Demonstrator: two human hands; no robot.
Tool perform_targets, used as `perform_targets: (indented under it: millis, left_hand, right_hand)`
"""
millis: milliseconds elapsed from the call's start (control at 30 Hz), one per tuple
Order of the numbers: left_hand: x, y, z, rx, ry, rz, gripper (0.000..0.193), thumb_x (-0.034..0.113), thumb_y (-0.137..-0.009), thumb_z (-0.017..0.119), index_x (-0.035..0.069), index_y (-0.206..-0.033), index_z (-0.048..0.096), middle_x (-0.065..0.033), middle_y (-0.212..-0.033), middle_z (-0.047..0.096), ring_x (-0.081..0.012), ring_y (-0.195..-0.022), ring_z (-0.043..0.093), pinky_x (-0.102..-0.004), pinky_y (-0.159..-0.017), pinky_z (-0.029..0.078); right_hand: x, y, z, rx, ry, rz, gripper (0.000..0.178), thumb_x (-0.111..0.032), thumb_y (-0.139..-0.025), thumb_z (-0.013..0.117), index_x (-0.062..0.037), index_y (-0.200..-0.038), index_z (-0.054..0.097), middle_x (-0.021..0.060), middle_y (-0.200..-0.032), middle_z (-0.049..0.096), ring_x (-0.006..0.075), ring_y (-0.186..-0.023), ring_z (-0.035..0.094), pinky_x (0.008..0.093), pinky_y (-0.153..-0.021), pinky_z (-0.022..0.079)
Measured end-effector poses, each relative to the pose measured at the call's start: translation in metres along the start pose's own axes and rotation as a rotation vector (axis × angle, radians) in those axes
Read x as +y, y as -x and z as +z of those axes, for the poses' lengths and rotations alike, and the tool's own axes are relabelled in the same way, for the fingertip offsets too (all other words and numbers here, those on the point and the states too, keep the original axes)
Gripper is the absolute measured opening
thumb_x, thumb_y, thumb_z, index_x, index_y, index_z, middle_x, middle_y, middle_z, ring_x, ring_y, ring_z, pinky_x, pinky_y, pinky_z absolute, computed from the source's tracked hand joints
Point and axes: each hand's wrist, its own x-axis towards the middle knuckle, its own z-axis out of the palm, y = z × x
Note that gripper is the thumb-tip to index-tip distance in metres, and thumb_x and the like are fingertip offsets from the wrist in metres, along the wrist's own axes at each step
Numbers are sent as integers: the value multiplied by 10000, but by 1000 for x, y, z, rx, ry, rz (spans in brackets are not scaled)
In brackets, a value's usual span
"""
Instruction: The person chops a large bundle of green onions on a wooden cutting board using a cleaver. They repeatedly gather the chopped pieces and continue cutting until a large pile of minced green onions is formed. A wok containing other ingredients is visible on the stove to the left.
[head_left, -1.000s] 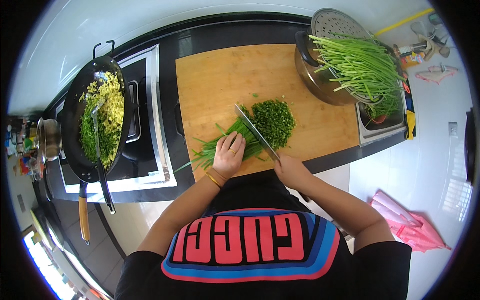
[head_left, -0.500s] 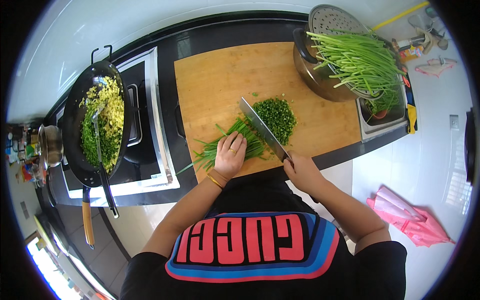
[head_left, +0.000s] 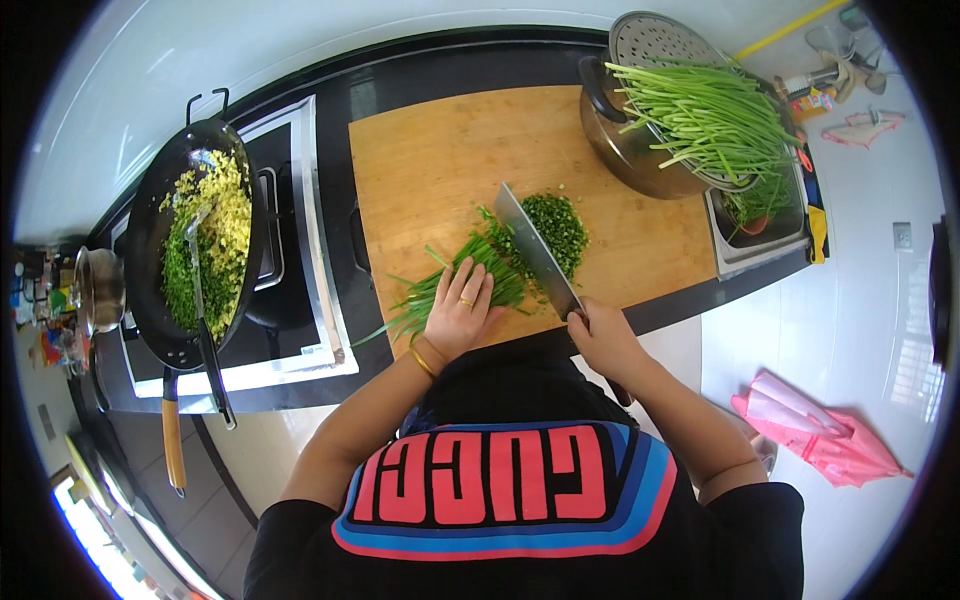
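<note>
My left hand (head_left: pixel 463 305), wearing a gold ring, presses down on a bunch of long garlic chives (head_left: pixel 420 298) at the near left of the wooden cutting board (head_left: pixel 430 165). In my right hand (head_left: pixel 600 338) is the handle of a broad kitchen cleaver (head_left: pixel 540 253). Its blade points away from me and stands between the bunch and the heap of finely chopped chives (head_left: pixel 558 232). The blade hides part of that heap. Loose cut bits lie on both sides of the blade.
On the left stove (head_left: pixel 285 225) sits a wok (head_left: pixel 150 255) with yellow crumbled food, chopped greens and a spatula (head_left: pixel 209 340). A pot (head_left: pixel 640 160) at the far right bears a perforated steamer tray and whole chives (head_left: pixel 710 125). Beside it is a small sink (head_left: pixel 730 258).
The cleaver has shifted right, away from the cut end of the chives and against the chopped heap. More cut bits show left of the blade. My left hand has moved slightly left and nearer me.
</note>
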Motion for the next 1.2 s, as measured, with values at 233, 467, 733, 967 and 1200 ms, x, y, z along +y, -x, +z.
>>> perform_targets:
  millis: [233, 467, 733, 967, 1200]
  left_hand:
    - [-2, 5, 13, 56, -45, -1, 392, 214, -785, 665, -34, -1078, 587, -174, -1179, 521, -343, -1157, 475, -497, -946, 409]
    - [-2, 3, 12, 41, -77, -1, 365, 191, -783, 659, -32, -1067, 598, -161, -1172, 522, -335, -1146, 475, -485, -928, 417]
    - [-2, 2, 11, 27, -61, -1, 368, 187, -787, 654, -35, -1075, 597, -160, -1175, 513, -335, -1139, 476, -487, -911, 422]
    - [-3, 3, 13, 28, -68, 1, 374, 182, -777, 658, -35, -1075, 598, -159, -1169, 514, -332, -1130, 480, -480, -904, 425]
    - [-2, 0, 13, 56, -42, -20, 380, 132, -722, 688, -34, -1055, 605, -142, -1171, 512, -320, -1121, 489, -459, -909, 422]
  right_hand:
    - [-3, 11, 7, -35, 159, -90, 198, -147, -870, 498, 34, -792, 506, 289, -678, 564, 469, -692, 559, 529, -651, 430]
    - [-8, 16, 1, -47, 150, -64, 194, -146, -872, 488, 34, -806, 518, 289, -709, 577, 464, -717, 567, 528, -677, 442]
    - [-4, 13, 4, -114, 166, 5, 196, -148, -872, 480, 41, -839, 520, 295, -725, 584, 465, -742, 577, 527, -695, 449]
    - [-6, 1, 12, -176, 215, -8, 188, -128, -863, 464, 54, -881, 508, 296, -746, 590, 461, -754, 584, 528, -696, 453]
    - [-12, -37, 29, -165, 162, -29, 204, -125, -863, 444, 55, -940, 504, 299, -778, 595, 465, -759, 585, 520, -702, 459]
